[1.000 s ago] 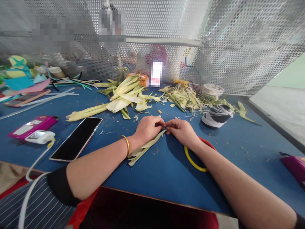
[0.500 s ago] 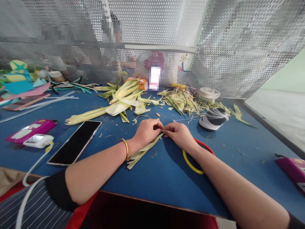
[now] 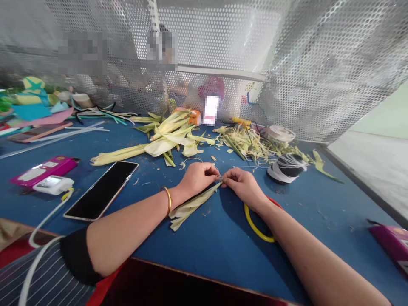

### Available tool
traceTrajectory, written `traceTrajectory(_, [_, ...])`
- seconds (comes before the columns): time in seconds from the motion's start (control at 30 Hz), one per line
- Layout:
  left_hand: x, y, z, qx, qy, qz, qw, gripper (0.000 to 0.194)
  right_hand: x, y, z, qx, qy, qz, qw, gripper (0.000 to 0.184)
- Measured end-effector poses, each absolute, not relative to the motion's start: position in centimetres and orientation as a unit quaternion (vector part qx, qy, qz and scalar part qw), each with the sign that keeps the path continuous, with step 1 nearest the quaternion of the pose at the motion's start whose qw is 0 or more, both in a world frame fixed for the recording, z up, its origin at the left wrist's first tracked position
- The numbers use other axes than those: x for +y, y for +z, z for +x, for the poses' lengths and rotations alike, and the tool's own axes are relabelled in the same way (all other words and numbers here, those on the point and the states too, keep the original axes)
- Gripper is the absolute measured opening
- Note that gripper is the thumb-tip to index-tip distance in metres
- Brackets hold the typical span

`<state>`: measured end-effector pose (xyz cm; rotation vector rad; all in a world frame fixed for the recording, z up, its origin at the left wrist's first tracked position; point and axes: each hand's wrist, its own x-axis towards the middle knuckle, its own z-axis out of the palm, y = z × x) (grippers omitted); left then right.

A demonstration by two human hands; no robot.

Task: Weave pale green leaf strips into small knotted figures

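My left hand [image 3: 200, 176], with a gold bangle at its wrist, is closed in a pinch at the tip of a bundle of pale corn husk strips [image 3: 191, 208]. Facing it, my right hand [image 3: 241, 183] pinches at the same spot. A thin string [image 3: 220, 177] shows between the fingertips, at the husk's narrow end; its exact path is partly hidden by the fingers. The husk's loose ends spread on the blue table below my left wrist. A spool of white string [image 3: 287, 168] stands to the right of my right hand.
Corn husks [image 3: 165, 138] and a pile of husk scraps [image 3: 248, 142] lie behind my hands. A black-screened phone [image 3: 103, 191] and a purple device [image 3: 46, 170] are at left. A red and yellow loop [image 3: 258, 229] lies under my right forearm. A perforated screen [image 3: 216, 38] closes the back.
The view has shifted slightly, so the table's things sit a little lower and to the right. My fingertips have drawn slightly apart, and string shows between them.
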<state>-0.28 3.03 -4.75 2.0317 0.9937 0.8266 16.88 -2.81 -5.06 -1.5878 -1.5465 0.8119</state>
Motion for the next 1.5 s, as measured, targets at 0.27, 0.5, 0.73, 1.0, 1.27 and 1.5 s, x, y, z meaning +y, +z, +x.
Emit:
traceTrajectory(0.27, [3.4, -4.5, -0.7, 0.421, 0.311, 0.802, 0.287, 0.008, -2.7, -5.5, 17.3, -0.574, 0.355, -0.583, 0.452, 0.009])
traceTrajectory(0.5, [3.3, -4.1, -0.9, 0.496, 0.247, 0.805, 0.213, 0.01, -3.0, -4.9, 17.1, -0.62, 0.306, -0.539, 0.48, 0.009])
traceTrajectory(0.73, [3.7, -4.6, -0.7, 0.474, 0.299, 0.768, 0.309, 0.011, -3.6, -4.3, 16.3, -0.615, 0.447, -0.462, 0.457, 0.017])
traceTrajectory(1.0, [3.7, -3.8, -0.8, 0.366, 0.325, 0.542, 0.683, 0.021, -3.4, -4.4, 16.5, -0.632, 0.45, -0.47, 0.42, 0.017])
traceTrajectory(1.27, [3.1, -3.7, -0.8, 0.339, 0.292, 0.753, 0.483, 0.019, -3.7, -4.6, 16.3, -0.733, 0.317, -0.486, 0.355, 0.014])
traceTrajectory(1.5, [3.3, -3.7, -1.2, 0.365, 0.272, 0.781, 0.427, 0.018, -3.7, -4.7, 16.3, -0.738, 0.297, -0.496, 0.349, 0.014])
